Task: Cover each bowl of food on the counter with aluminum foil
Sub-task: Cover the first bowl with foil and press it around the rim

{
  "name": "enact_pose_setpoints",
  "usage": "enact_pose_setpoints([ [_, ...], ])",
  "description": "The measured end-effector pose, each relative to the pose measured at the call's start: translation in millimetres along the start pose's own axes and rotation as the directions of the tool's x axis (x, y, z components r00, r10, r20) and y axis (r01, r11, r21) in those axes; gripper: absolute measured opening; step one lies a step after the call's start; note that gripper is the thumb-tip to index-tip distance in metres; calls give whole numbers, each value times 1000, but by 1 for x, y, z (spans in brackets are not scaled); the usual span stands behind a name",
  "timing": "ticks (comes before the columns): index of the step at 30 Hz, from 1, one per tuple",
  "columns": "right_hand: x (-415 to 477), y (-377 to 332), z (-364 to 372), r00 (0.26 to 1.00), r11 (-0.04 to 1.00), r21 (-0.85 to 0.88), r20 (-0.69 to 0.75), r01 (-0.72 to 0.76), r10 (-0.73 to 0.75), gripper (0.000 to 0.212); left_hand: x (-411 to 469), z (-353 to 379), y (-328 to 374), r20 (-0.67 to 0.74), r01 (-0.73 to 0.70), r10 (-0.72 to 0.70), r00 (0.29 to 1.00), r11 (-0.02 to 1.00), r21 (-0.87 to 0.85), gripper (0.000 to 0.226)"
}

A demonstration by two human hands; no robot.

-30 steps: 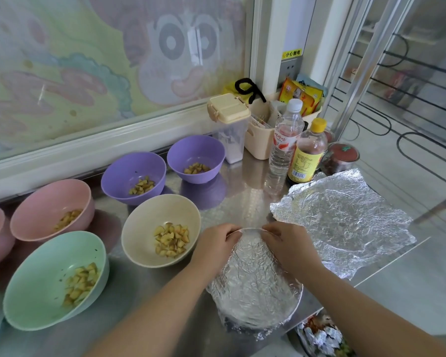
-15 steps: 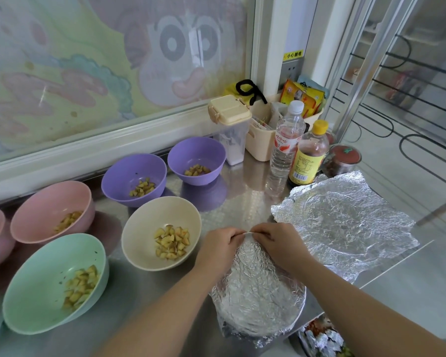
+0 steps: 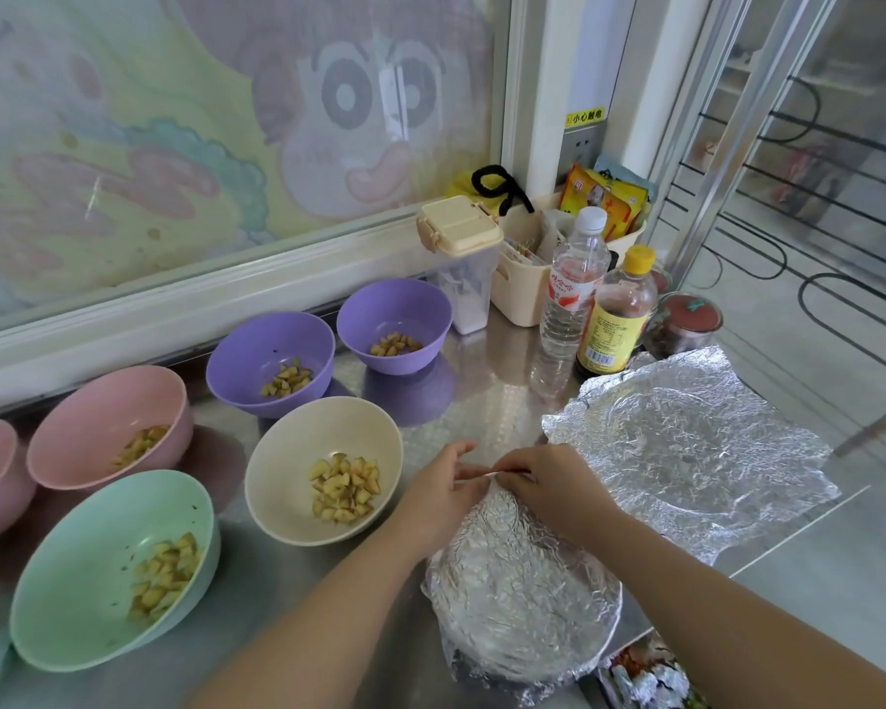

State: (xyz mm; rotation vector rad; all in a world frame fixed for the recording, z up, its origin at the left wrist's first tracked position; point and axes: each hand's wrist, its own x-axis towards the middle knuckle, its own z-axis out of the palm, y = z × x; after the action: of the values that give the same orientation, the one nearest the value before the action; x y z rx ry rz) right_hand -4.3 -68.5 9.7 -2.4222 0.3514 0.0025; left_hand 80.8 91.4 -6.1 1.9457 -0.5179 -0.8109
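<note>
Pinching the far rim of a round bowl wrapped in crinkled silver foil (image 3: 523, 601), at the steel worktop (image 3: 482, 401)'s near edge, left hand (image 3: 441, 496) and right hand (image 3: 551, 491) nearly touch; an uncovered cream bowl (image 3: 277, 452) stands beside.

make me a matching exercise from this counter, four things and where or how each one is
Things:
1 cream bowl
2 mint bowl
3 loose foil sheet
4 yellow-capped bottle

Places or states:
A upright at the back right
B uncovered, front left
C uncovered, just beside the left hand
D flat and crumpled, far right

Pairs: 1-C, 2-B, 3-D, 4-A
</note>
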Motion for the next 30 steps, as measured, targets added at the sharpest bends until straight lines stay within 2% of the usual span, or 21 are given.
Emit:
enact_pose_setpoints([
  [2,-3,2,3,999,1000,9,-32,-3,4,15,2,1,2,14,-14,13,1000,998,62,53],
  [7,-10,7,6,995,999,10,-91,-36,37,13,4,5,6,19,-67,65,998,981,180,44],
  [11,-16,5,8,985,997,25,-158,-72,75,14,2,-2,11,75,-16,10,997,997,74,36],
  [13,-19,6,7,968,992,44,-216,-119,126,14,-3,-8,15,86,-18,8,996,994,110,31],
  [16,-26,9,2,947,982,66,-262,-175,186,13,-10,-11,12,-11,-59,62,998,976,211,33],
  [18,-30,12,-1,945,977,68,-248,-204,215,13,-17,-8,8,-124,-62,100,987,958,279,34],
  [22,-23,13,-6,974,980,55,-109,-192,198,17,-28,4,7,-219,-114,190,957,940,321,29],
  [25,-12,9,-6,992,991,65,-18,-121,122,16,-28,7,10,-221,-122,192,956,948,293,26],
  [30,-8,10,-1,995,993,81,-38,-86,90,15,-26,5,10,-181,-133,184,966,956,261,25],
])
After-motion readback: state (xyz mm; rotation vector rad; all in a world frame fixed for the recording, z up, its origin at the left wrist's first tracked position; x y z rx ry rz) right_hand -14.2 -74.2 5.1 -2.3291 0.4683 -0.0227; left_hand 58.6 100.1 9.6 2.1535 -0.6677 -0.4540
